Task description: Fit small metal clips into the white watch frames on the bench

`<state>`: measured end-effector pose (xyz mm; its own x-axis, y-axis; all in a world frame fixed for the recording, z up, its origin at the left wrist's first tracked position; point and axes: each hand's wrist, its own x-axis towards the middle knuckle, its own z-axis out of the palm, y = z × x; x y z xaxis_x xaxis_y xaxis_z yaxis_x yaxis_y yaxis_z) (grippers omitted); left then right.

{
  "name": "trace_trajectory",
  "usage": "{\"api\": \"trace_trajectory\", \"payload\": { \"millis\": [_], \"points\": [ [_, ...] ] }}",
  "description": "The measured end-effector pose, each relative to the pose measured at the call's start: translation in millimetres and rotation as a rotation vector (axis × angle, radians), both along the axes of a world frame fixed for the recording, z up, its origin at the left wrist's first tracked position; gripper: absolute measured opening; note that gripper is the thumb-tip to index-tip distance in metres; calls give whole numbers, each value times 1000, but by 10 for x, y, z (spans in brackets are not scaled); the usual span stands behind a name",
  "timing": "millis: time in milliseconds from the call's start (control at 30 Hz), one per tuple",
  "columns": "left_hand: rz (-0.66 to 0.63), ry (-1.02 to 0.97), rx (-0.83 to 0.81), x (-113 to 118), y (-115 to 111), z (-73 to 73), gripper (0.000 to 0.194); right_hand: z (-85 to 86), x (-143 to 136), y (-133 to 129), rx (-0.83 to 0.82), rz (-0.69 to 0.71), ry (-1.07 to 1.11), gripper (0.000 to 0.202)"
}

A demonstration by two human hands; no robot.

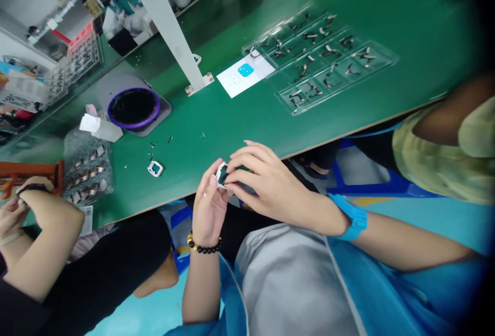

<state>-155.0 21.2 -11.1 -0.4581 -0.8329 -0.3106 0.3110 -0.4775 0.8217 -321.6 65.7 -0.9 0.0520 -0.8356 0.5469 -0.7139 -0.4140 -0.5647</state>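
The left hand (211, 204) clasps a small white case (221, 175) by the bench (185, 155), seemingly steadying it for the right hand's (266, 181) touching fingers, whose grip is unclear.

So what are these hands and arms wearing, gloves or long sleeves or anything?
No gloves, and both forearms are bare. The left hand has a bracelet of round black beads with some gold-coloured ones at its wrist. The right hand has a broad, bright blue band at its wrist, shaped like a watch strap.
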Motion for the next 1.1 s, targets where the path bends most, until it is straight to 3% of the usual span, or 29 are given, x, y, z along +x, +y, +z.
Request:
{"api": "trace_trajectory", "payload": {
  "millis": [133,433,700,1100],
  "points": [
    [0,26,-7,15,19,-1,29,-35,28,10,-22,-79,-53,8],
    [-55,34,-70,42,44,-21,32,-75,10,12,70,15,-157,9],
    [-40,-97,-126,39,76,-36,35,-91,26,-12,101,54,-268,7],
    [-48,-58,-67,5,99,-5,37,-112,69,20,50,-24,-393,8]
  ]
}}
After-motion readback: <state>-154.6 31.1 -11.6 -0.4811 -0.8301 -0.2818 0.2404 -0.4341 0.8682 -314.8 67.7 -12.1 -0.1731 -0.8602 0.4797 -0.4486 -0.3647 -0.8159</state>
